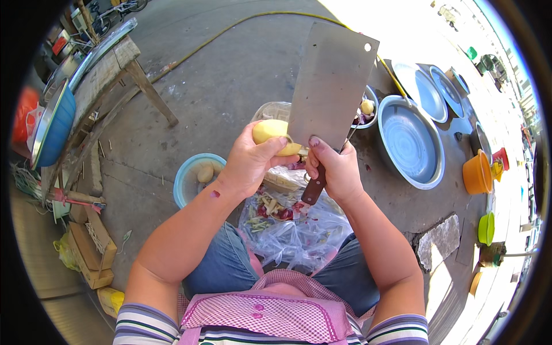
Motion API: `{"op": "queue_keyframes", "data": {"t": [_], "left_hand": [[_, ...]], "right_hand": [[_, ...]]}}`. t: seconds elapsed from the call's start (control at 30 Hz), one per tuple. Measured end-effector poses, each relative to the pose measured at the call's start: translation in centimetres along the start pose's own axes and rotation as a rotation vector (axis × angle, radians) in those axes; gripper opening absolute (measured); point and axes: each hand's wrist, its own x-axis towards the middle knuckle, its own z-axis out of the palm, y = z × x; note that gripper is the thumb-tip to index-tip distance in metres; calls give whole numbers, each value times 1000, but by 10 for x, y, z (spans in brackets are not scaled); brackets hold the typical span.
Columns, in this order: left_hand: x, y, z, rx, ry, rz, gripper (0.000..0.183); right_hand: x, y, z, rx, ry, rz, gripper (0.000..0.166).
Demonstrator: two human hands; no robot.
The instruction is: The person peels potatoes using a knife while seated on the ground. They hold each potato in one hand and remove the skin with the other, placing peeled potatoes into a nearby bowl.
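Observation:
My left hand (pixel 254 161) holds a peeled yellow potato (pixel 271 131), with its thumb against the potato's side. My right hand (pixel 334 166) grips a cleaver (pixel 332 82) by its wooden handle; the broad blade points up and away from me, its lower corner beside the potato. Part of the potato's right side is hidden behind the blade and fingers. Below the hands, peelings and dark red scraps (pixel 280 209) lie on a clear plastic bag (pixel 289 243) between my knees. A light blue basin (pixel 179 183) at the left holds an unpeeled-looking potato (pixel 205 174).
Behind the cleaver, a metal bowl (pixel 374 120) holds vegetables. A large metal basin (pixel 409 142) stands at the right, with an orange bucket (pixel 476 174) beyond. A yellow hose (pixel 241 20) crosses the concrete floor. A wooden bench (pixel 103 64) and cardboard box (pixel 92 254) are at the left.

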Motion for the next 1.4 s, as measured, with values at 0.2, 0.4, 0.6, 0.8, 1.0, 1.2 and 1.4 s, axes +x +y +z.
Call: {"op": "queue_keyframes", "data": {"t": [0.2, 0.4, 0.6, 0.8, 1.0, 1.2, 1.4], "left_hand": [[2, -1, 0, 56, 9, 28, 53], [7, 0, -11, -48, -86, -70, 49], [7, 1, -7, -38, -99, -35, 48], [7, 0, -7, 5, -69, -26, 41], [6, -3, -3, 22, 32, 40, 44], [5, -9, 7, 102, 149, 185, 48], [8, -7, -4, 243, 93, 231, 56]], "right_hand": [[3, 4, 3, 160, -9, 100, 17], [4, 10, 5, 354, -62, 210, 19], [9, 5, 3, 253, -27, 129, 16], [6, -4, 2, 14, 48, 31, 14], [1, 9, 11, -22, 81, -29, 13], [4, 24, 19, 432, 53, 150, 13], [4, 28, 13, 627, -54, 263, 14]]}}
